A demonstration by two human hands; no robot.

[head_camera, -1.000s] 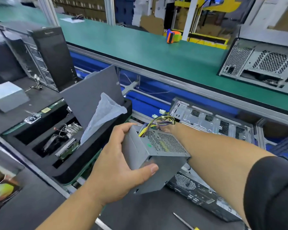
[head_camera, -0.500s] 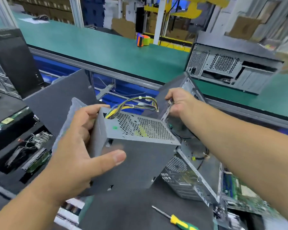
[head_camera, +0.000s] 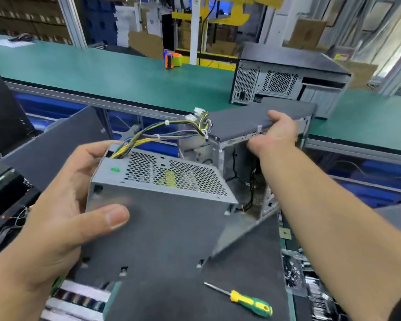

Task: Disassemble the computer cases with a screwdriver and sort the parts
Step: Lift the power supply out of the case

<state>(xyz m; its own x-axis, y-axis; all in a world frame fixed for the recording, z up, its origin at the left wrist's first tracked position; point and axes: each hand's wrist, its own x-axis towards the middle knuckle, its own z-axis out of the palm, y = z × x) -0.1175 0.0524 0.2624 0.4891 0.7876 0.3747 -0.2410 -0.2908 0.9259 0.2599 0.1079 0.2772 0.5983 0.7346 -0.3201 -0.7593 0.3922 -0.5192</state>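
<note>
A person's left hand (head_camera: 63, 218) grips a grey metal power supply box (head_camera: 158, 209), thumb across its front, its bundle of yellow and black cables (head_camera: 162, 133) trailing upward. The right hand (head_camera: 273, 135) curls over the top edge of an open grey computer case (head_camera: 259, 126) standing on the dark work mat (head_camera: 248, 269). A yellow-and-green-handled screwdriver (head_camera: 245, 301) lies loose on the mat, below the case.

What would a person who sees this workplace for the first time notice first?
First, the grey power supply with its bundle of coloured cables, held up in the left hand at the centre. Next, the right hand gripping the top edge of the opened computer case just behind it. A yellow and green screwdriver lies on the dark mat in front.
</note>
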